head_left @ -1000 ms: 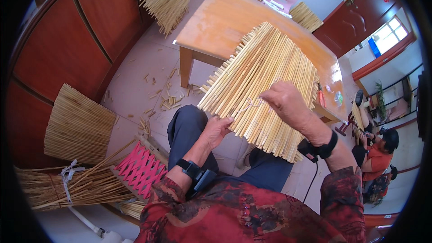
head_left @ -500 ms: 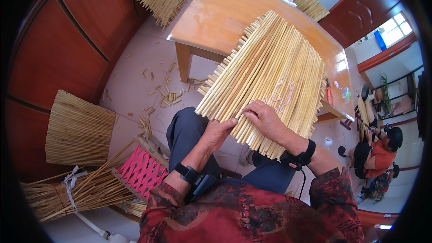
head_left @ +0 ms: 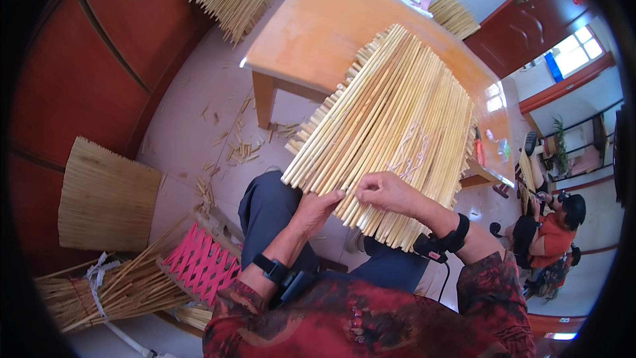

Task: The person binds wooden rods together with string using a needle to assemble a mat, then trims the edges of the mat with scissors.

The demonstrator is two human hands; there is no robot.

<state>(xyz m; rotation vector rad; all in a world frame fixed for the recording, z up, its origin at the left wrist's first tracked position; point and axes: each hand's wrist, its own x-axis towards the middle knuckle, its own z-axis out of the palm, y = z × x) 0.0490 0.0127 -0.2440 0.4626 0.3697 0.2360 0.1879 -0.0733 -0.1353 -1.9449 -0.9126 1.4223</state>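
Note:
A mat of straw-coloured stalks (head_left: 371, 119) lies slanted, its far part on the wooden table and its near edge over my lap. My left hand (head_left: 318, 211) grips that near edge, thumb on top and the other fingers hidden beneath. Just right of the thumb, my right hand (head_left: 384, 189) is closed in a pinch close above the stalk ends. Whatever is between those fingertips is too small to make out. Loose pale pink thread (head_left: 411, 152) lies in loops across the stalks beyond my right hand.
The wooden table (head_left: 305, 33) carries red-handled pliers (head_left: 479, 148) at right. Cut stalk pieces (head_left: 244, 151) litter the floor. At left are a finished-looking mat (head_left: 106, 199), a stalk bundle (head_left: 126, 292) and a pink-strapped stool (head_left: 202, 262). Another person (head_left: 553, 232) sits far right.
My right hand has come slightly nearer the mat's close edge, level with my left thumb, still pinched. The left hand keeps its grip. The whole view has shifted a little.

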